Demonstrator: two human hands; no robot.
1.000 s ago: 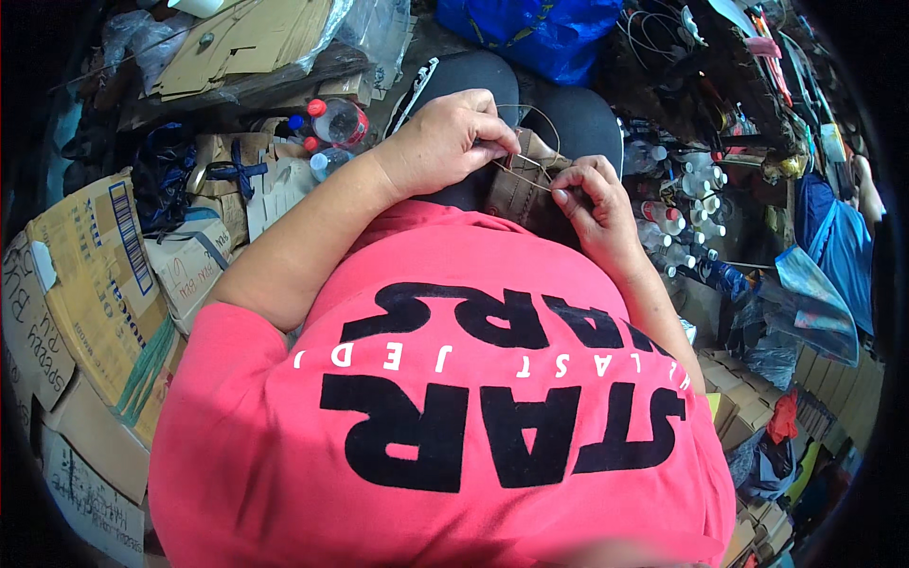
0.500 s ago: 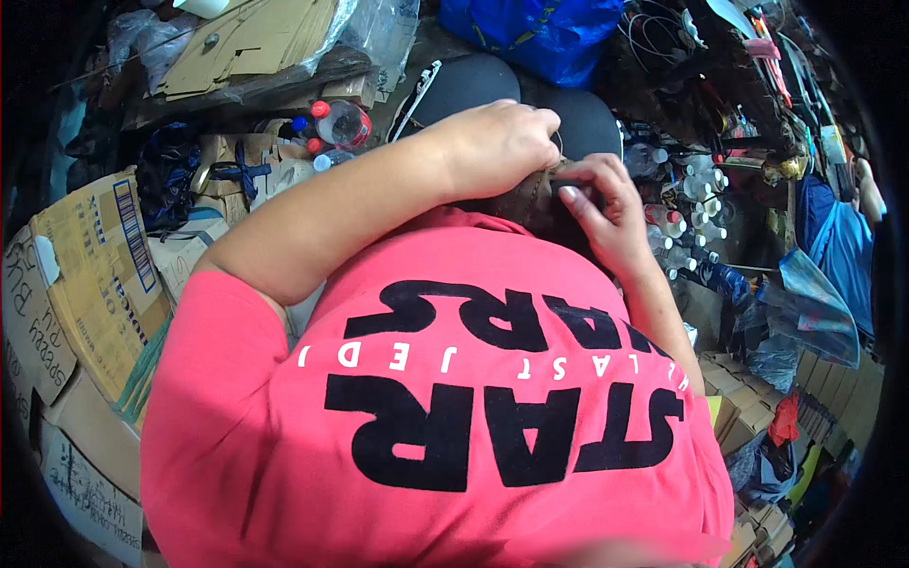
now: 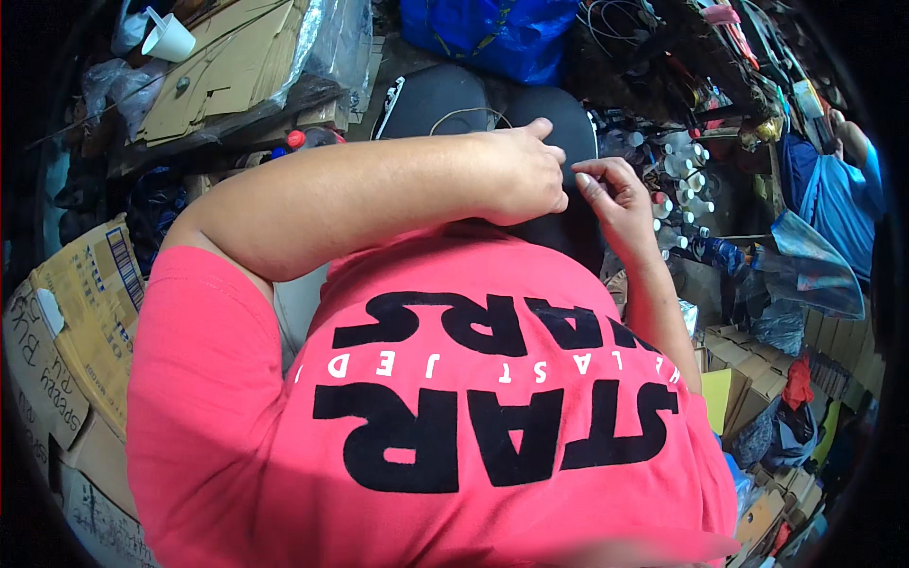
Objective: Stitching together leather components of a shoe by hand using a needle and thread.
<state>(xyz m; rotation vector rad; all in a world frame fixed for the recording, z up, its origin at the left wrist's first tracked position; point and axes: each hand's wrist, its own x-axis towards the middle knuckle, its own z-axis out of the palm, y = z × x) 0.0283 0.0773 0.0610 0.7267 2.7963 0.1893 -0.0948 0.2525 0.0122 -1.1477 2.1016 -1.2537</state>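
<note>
Left hand (image 3: 525, 180) and right hand (image 3: 611, 194) close together over dark lap, pinching thin wire (image 3: 464, 114) looping behind left hand

Left hand (image 3: 524, 175) curled, right hand (image 3: 614, 194) pinching, fingertips meeting

Brown printed cardboard boxes (image 3: 71, 331) stacked left; apparently more far right (image 3: 748, 364).

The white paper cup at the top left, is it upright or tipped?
Tipped. The white paper cup lies on its side on flattened cardboard, its open mouth facing the upper left.
</note>
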